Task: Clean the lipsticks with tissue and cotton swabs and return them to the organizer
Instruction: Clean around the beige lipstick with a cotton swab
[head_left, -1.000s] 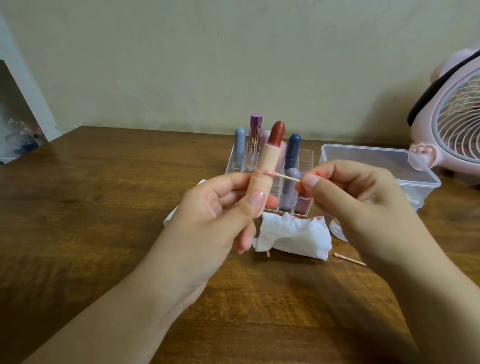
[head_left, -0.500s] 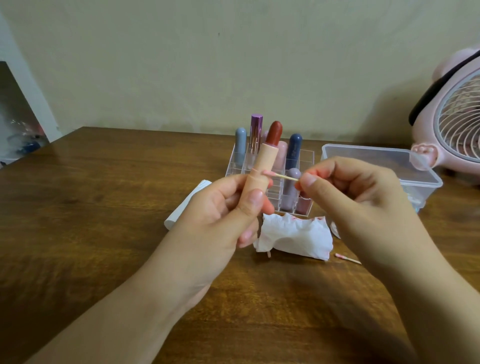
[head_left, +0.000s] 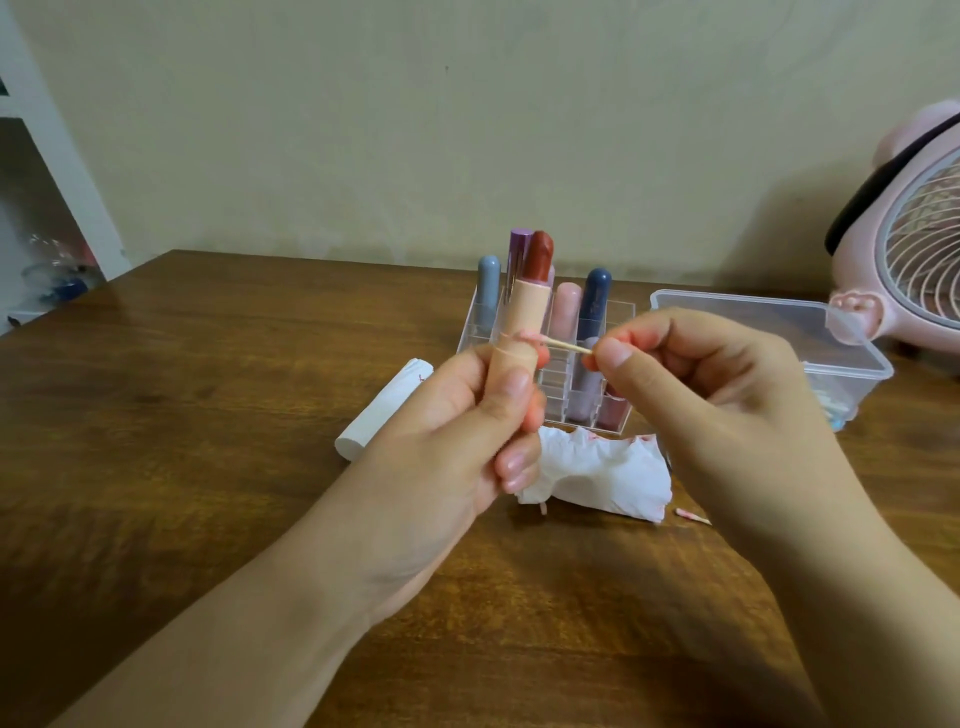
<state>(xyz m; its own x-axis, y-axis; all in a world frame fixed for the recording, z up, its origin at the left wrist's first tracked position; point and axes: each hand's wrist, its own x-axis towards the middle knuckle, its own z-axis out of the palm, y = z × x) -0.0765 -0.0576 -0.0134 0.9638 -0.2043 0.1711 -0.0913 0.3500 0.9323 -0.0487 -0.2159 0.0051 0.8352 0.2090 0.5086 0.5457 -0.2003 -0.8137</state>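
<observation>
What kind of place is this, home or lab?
Likely a home desk or vanity: a wooden table against a plain wall, a clear lipstick organizer, and a pink desk fan at the right edge.

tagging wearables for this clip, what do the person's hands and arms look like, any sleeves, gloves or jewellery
Both forearms are bare as far as the frame shows, no sleeves. The left hand and right hand wear no gloves, and no rings, watch or bracelets are visible. Fingernails are short and look unpainted.

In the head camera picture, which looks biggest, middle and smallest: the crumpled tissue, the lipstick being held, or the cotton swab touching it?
1. crumpled tissue
2. lipstick, partly hidden by the left hand
3. cotton swab, pinched by the right hand
</observation>
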